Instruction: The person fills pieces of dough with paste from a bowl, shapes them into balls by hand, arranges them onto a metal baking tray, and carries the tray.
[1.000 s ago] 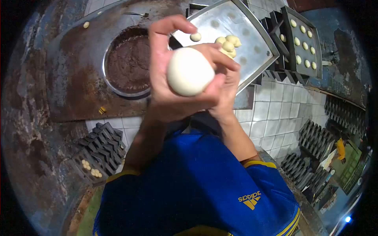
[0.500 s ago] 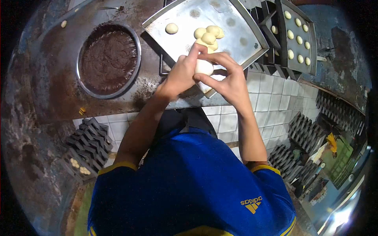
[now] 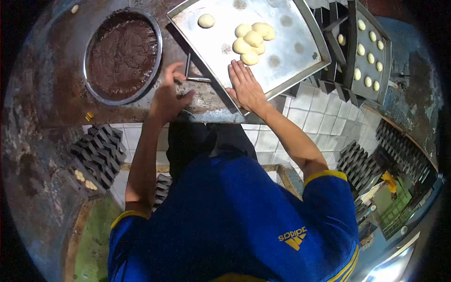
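My right hand (image 3: 248, 91) lies flat with fingers stretched out over the near left corner of a metal tray (image 3: 300, 77). Its fingertips point at a pile of pale dough balls (image 3: 253, 38); whatever is under the palm is hidden. One more dough ball (image 3: 206, 20) sits apart on the tray's left side. My left hand (image 3: 168, 99) is over the table between the tray and a round metal bowl (image 3: 159, 35), its fingers spread and curved, with nothing visible in them. Dark brown chocolate-like paste (image 3: 123, 56) fills the bowl.
A tray of spaced dough balls (image 3: 371, 70) rests on stacked metal trays at the right. More zigzag stacks of dark trays (image 3: 101, 152) stand at the lower left and right. A small yellow piece (image 3: 89, 116) lies near the table's front edge.
Both hands held a dough ball together over the tray; now they are apart. My left hand has moved left toward the bowl, and my right hand has flattened over the tray.
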A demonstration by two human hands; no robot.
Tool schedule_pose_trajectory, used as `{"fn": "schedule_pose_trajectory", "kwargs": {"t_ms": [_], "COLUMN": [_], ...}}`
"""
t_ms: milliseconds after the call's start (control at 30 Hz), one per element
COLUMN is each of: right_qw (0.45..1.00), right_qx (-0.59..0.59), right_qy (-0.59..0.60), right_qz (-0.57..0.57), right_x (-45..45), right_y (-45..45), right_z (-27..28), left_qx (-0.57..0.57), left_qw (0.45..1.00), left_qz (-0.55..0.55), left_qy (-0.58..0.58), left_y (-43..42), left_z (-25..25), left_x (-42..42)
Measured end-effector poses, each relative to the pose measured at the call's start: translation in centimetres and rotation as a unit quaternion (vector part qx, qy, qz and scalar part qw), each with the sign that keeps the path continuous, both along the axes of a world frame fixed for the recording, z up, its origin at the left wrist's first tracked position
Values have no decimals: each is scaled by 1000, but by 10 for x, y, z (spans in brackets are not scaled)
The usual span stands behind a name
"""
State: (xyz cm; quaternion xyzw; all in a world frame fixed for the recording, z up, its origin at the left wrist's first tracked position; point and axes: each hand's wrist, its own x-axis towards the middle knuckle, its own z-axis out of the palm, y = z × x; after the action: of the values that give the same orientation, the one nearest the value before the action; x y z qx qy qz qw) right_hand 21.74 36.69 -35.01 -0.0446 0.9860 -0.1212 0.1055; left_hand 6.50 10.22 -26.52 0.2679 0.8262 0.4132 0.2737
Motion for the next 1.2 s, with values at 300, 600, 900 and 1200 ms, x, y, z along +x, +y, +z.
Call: {"fn": "schedule_pose_trajectory", "kwargs": {"t_ms": [300,600,900,1200], "right_qw": [949,998,949,831], "right_qx": [-240,42,-258,-468], "right_qy": [94,7,-106,89], "right_qz": [-183,45,-149,-288], "right_x": [-47,-128,-135,-73], "right_y": [72,126,166,49], "right_z": [51,28,106,199], "left_qx": [-35,87,27,391], "left_qw": [993,987,995,787], "left_qz": [22,-130,-97,295], "left_qy": [-113,33,28,-375], "left_y": [56,167,199,190], "left_z": [10,-55,-87,71], "left_x": [20,25,8,0]}}
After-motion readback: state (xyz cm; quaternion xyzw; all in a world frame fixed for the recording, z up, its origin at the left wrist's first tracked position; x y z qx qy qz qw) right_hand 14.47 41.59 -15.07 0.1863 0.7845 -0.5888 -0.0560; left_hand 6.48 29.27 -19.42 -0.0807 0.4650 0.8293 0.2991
